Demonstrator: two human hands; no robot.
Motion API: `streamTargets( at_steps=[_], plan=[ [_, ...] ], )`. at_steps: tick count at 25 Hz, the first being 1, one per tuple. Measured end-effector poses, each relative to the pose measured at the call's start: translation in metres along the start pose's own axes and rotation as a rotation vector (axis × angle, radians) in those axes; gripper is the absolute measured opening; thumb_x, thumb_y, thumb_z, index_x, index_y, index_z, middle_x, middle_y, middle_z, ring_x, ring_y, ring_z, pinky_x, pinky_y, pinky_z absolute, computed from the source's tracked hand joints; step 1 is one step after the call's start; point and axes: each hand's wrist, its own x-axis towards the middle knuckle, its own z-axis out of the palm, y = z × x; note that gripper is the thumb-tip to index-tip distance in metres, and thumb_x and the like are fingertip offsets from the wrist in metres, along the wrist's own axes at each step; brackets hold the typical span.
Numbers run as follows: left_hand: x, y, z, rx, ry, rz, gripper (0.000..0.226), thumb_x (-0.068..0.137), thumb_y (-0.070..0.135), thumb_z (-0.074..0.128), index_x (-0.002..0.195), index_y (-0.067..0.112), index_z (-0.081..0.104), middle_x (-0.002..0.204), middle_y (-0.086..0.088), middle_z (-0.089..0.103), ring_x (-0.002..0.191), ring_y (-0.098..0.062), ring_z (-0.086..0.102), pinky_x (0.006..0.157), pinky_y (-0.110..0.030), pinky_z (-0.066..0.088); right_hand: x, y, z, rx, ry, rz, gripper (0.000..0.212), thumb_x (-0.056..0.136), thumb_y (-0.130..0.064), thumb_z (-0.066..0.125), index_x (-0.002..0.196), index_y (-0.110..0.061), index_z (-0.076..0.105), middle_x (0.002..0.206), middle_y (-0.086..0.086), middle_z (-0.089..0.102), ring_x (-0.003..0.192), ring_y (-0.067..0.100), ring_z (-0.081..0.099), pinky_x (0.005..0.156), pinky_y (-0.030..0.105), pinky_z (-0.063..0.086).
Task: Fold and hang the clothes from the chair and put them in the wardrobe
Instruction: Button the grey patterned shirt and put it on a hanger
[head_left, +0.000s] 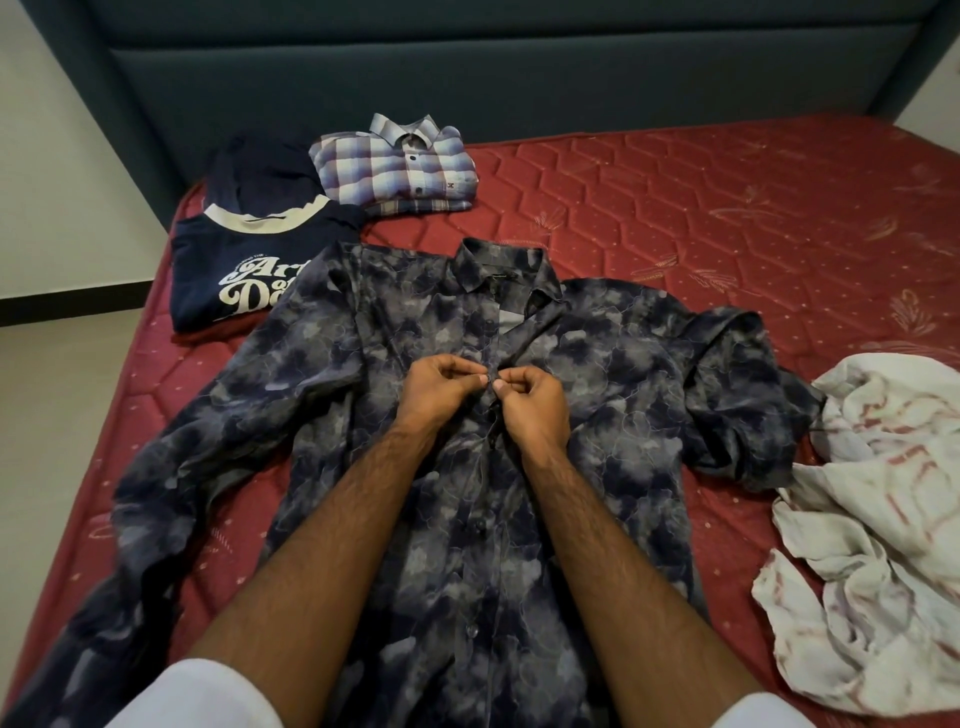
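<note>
Both hands pinch patterned shirt (597, 374) placket: left grip (441, 387), right grip (524, 402), fingers curled tight.

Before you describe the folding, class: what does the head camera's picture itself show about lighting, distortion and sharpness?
Head view: soft, dim, even light with no glare; wide-angle bending curves the red mattress edges and headboard; both hands on the patterned shirt look sharp; the white cloth at the right edge looks stretched.
</note>
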Motion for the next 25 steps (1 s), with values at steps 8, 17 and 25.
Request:
streamTargets(
  at_steps=[8,17,25],
  plan=[
    [0.002,0.002,-0.002,0.006,0.013,-0.045,0.013,0.075,0.009,0.087,0.079,0.016,0.078,0.082,-0.006,0.078,0.086,-0.019,0.074,0.088,-0.034,0.059,0.002,0.01,-0.002,0.213,-0.102,-0.07,0.013,0.091,-0.025,0.065,0.088,-0.028,0.077,0.081,-0.009,0.077,0.084,0.012,0.072,0.087,0.047,0.059],
    [-0.003,0.006,-0.001,0.005,-0.007,-0.036,0.01,0.077,0.015,0.087,0.082,0.014,0.078,0.08,-0.002,0.077,0.077,-0.011,0.073,0.078,-0.026,0.058,0.002,0.014,0.001,0.107,0.002,-0.123,0.014,0.082,-0.04,0.081,0.085,-0.027,0.077,0.078,-0.013,0.075,0.074,0.002,0.07,0.073,0.038,0.062],
    [-0.005,0.001,0.009,0.123,0.149,0.011,0.024,0.081,0.008,0.081,0.087,0.022,0.061,0.075,0.002,0.071,0.079,-0.014,0.069,0.083,-0.032,0.056,0.005,0.013,0.0,0.017,-0.038,-0.115,0.016,0.079,-0.038,0.085,0.085,-0.027,0.076,0.076,-0.013,0.074,0.074,0.0,0.07,0.074,0.036,0.061]
  ],
)
